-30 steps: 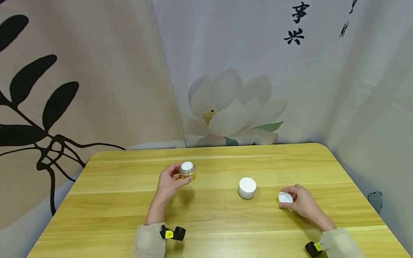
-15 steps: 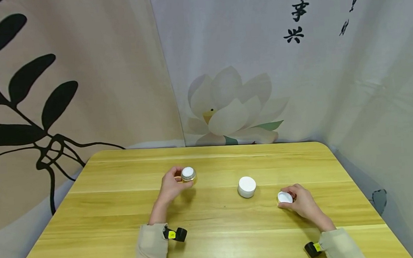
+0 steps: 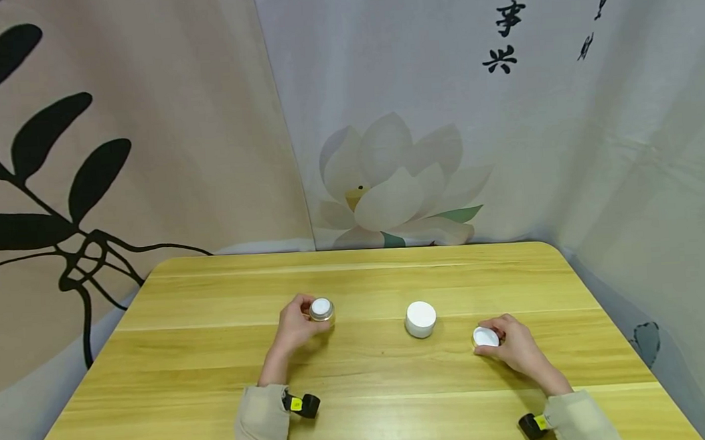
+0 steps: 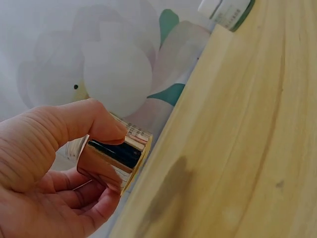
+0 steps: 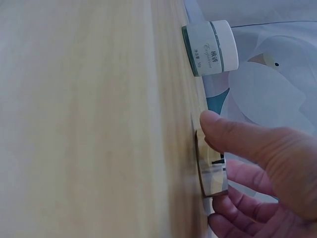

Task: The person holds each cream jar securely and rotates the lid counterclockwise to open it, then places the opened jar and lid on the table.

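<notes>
Gripping gold jar [image 3: 321,307] in left hand [image 3: 295,327], white top up, clear of the bench [image 3: 368,412] and casting a shadow on it. Pinching gold cap [image 3: 485,337] between thumb and fingers of right hand [image 3: 515,346], white face up, low over bench; can't tell if touching. Can see white-lidded jar [image 3: 420,320] upright between the hands, nearer the right: printed body, green base edge. Working on yellowish wood, grained crosswise, with dark speck [image 3: 384,353] between the hands and rounded corners beyond them. Backed by cloth [image 3: 204,121] past far edge: beige with black leaf print [image 3: 99,180] beyond and left of left hand, paler with lotus print [image 3: 398,184] beyond the gap between hands, black characters [image 3: 502,59] higher, beyond right hand. Wearing beige sleeves [image 3: 260,421], black cameras [image 3: 531,426] at both wrists, inboard.
</notes>
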